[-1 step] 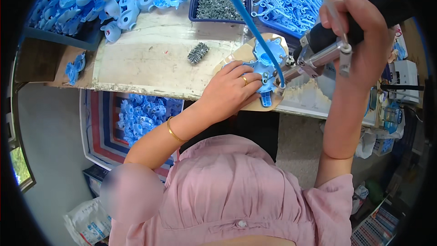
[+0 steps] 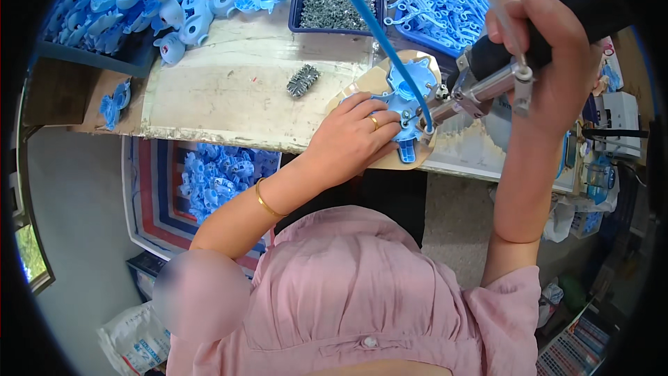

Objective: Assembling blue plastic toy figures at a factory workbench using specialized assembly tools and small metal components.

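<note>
A blue plastic shell (image 2: 410, 90) lies on a tan shaped board (image 2: 376, 83) at the table's front edge. My left hand (image 2: 353, 129) is over its left side, fingers bent and pressing on it. My right hand (image 2: 557, 49) is wrapped round a power screwdriver (image 2: 480, 90) with a black grip and a silver metal front. The screwdriver slants down to the left, its front end at the shell's right side. Where its tip meets the shell is hidden. A blue hose (image 2: 369, 10) curves down to that front end.
Behind the board stand a dark tray (image 2: 334, 30) of small screws and a blue bin (image 2: 431, 43) of thin blue parts. A small screw pile (image 2: 303, 81) lies on the table (image 2: 223, 90). Blue shells heap up at the far left; a striped box (image 2: 146, 195) below the table holds more.
My right hand and the screwdriver's rear have shifted slightly to the left, along with the blue hose. My left hand and the shell have not visibly moved.
</note>
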Demonstrator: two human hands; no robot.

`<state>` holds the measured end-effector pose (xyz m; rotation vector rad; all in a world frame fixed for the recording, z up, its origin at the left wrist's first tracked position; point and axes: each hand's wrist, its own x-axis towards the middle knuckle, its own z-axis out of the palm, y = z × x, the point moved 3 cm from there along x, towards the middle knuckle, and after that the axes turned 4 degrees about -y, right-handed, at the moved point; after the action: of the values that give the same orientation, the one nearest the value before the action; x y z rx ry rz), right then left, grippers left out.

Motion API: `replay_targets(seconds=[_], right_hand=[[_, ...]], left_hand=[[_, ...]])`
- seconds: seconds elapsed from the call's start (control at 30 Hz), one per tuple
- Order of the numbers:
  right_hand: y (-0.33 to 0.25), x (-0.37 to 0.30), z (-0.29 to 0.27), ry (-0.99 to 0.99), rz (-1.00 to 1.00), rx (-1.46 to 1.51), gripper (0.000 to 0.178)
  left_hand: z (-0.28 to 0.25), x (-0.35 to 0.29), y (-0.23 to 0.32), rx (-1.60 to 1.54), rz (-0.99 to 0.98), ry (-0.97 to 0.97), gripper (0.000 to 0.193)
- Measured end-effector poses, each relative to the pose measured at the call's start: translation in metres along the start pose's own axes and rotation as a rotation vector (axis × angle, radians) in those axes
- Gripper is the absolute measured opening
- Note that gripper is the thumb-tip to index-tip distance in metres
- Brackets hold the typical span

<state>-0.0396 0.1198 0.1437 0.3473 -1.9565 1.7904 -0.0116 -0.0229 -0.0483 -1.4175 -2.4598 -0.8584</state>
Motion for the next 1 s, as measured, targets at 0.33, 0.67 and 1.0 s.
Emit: replay_targets(seconds=[0.33,0.67,1.0], right_hand=[[0.000,-0.024,0.016,0.304,0.148,0.012,0.044],[-0.018,0.111,-0.061,-0.268,-0.138,-0.184,0.055],[0.181,0.115,-0.340,-0.034,0.013,-1.255,0.030]], left_hand=[[-0.003,-0.002,0.004,0.031,-0.014,0.004,0.020],[-0.012,0.004,0.018,0.057,-0.012,-0.024,0.016],[-0.187,-0.070,0.014,-0.354,-0.540,-0.113,0.018]])
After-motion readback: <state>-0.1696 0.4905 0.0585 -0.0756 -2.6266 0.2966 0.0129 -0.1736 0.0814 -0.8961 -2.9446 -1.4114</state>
